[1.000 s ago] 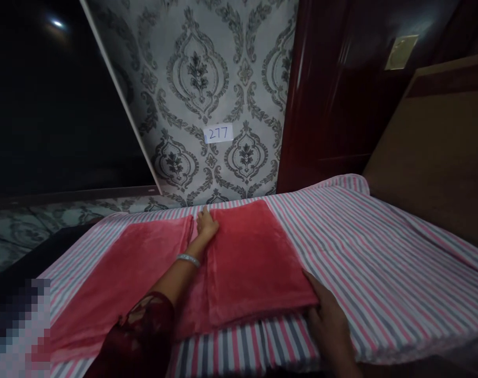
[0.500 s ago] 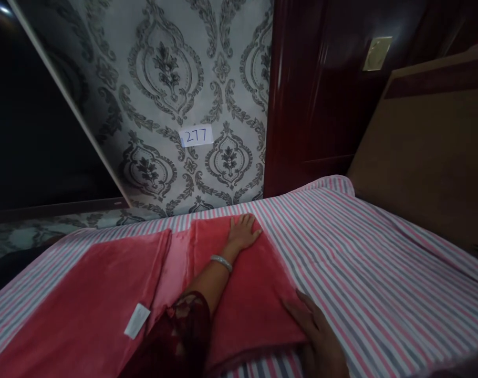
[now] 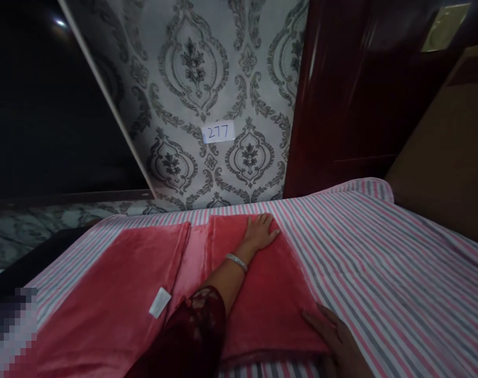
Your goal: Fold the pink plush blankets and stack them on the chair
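A red plush blanket point(image 3: 278, 310) lies with both sides folded in toward a narrow lighter pink strip in the middle. My left hand point(image 3: 260, 232) rests flat on the far end of the right-hand fold, fingers spread, a silver bracelet at the wrist. At the near right corner of that fold is my right hand point(image 3: 337, 336), its visible fingers stretched over the blanket's edge. Its lower part runs out of the picture. A white label point(image 3: 159, 303) sticks out by the inner edge of the left-hand fold.
Beneath the blanket is a striped pink, grey and white sheet point(image 3: 381, 262). A dark screen point(image 3: 61, 115) stands at the left, a brown board point(image 3: 447, 157) at the right. A paper marked 277 point(image 3: 218, 132) is on the patterned wall, beside dark red wood panelling point(image 3: 341, 105).
The view has shifted, so the blanket and both hands appear farther right. My hands stay at about the same places on the blanket, which looks unchanged.
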A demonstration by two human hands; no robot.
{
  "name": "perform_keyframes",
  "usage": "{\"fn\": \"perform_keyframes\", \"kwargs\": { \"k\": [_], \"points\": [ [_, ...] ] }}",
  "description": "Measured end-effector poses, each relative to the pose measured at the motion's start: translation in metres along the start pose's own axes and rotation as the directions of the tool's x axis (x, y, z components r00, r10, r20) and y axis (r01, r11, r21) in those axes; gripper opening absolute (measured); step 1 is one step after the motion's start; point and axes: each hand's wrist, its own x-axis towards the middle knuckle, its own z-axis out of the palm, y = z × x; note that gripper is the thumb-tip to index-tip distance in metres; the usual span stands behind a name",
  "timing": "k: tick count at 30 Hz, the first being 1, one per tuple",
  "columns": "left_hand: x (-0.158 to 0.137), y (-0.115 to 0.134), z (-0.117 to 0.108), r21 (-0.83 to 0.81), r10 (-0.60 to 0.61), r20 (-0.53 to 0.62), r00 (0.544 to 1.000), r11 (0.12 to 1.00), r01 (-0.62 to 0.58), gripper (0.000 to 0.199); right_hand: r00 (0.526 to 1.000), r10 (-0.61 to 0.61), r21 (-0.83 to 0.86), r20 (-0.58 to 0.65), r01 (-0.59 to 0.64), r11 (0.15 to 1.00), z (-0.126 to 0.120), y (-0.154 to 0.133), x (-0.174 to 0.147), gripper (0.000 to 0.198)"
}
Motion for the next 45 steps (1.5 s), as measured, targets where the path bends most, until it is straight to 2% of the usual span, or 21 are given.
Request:
{"fn": "perform_keyframes", "kwargs": {
  "k": [3, 7, 9, 11, 15, 19, 22, 27, 30, 34, 37, 41, 45],
  "points": [
    [-0.004, 0.004, -0.007, -0.034, 0.009, -0.004, 1.000, 0.999, -0.009, 0.063, 1.000, 0.030, -0.015, 0.001, -0.030, 0.999, 0.000, 0.000, 0.002, 0.055],
    [-0.016, 0.004, -0.025, -0.058, 0.002, 0.099, 0.995, 0.998, 0.004, 0.070, 1.000, -0.011, -0.056, 0.005, 0.011, 0.998, -0.004, 0.001, 0.007, 0.053],
    [-0.029, -0.004, -0.035, -0.027, -0.037, 0.112, 0.993, 0.999, 0.040, 0.075, 1.000, -0.019, -0.083, -0.015, 0.017, 0.996, -0.006, 0.001, 0.009, 0.051],
    [-0.044, -0.019, -0.042, 0.033, -0.128, 0.068, 0.989, 0.991, 0.126, 0.076, 0.999, 0.005, -0.102, -0.040, -0.009, 0.995, -0.007, -0.001, 0.011, 0.052],
    [-0.072, -0.049, -0.037, 0.100, -0.314, -0.008, 0.949, 0.944, 0.313, 0.077, 0.999, 0.011, -0.108, -0.039, -0.016, 0.994, -0.007, -0.006, 0.012, 0.052],
    [-0.081, -0.058, -0.028, 0.083, -0.348, 0.017, 0.937, 0.935, 0.345, 0.079, 0.999, -0.007, -0.095, -0.049, 0.002, 0.995, -0.005, -0.009, 0.012, 0.051],
    [-0.079, -0.053, -0.035, 0.074, -0.364, 0.072, 0.928, 0.930, 0.359, 0.080, 0.998, 0.012, -0.088, -0.057, -0.017, 0.996, -0.004, -0.010, 0.014, 0.052],
    [-0.084, -0.047, -0.065, 0.041, -0.336, 0.219, 0.916, 0.941, 0.336, 0.079, 0.998, -0.010, -0.083, -0.061, 0.004, 0.997, -0.002, -0.008, 0.016, 0.052],
    [-0.106, -0.041, -0.073, 0.053, -0.301, 0.195, 0.933, 0.953, 0.297, 0.078, 0.997, -0.039, -0.070, -0.062, 0.035, 0.997, 0.001, -0.003, 0.016, 0.052],
    [-0.148, -0.034, -0.059, 0.089, -0.249, 0.127, 0.960, 0.967, 0.239, 0.079, 0.995, -0.052, -0.071, -0.080, 0.046, 0.996, 0.005, 0.001, 0.015, 0.052],
    [-0.169, -0.033, -0.042, 0.113, -0.218, 0.065, 0.974, 0.971, 0.210, 0.076, 0.996, -0.053, -0.069, -0.068, 0.048, 0.996, 0.005, 0.001, 0.016, 0.053],
    [-0.171, -0.034, -0.033, 0.144, -0.195, -0.010, 0.981, 0.970, 0.194, 0.073, 0.997, -0.041, -0.065, -0.072, 0.036, 0.997, 0.004, -0.005, 0.017, 0.052],
    [-0.168, -0.037, -0.042, 0.121, -0.191, 0.025, 0.981, 0.975, 0.186, 0.072, 0.996, -0.025, -0.058, -0.090, 0.020, 0.998, 0.004, -0.012, 0.019, 0.052]
  ]
}}
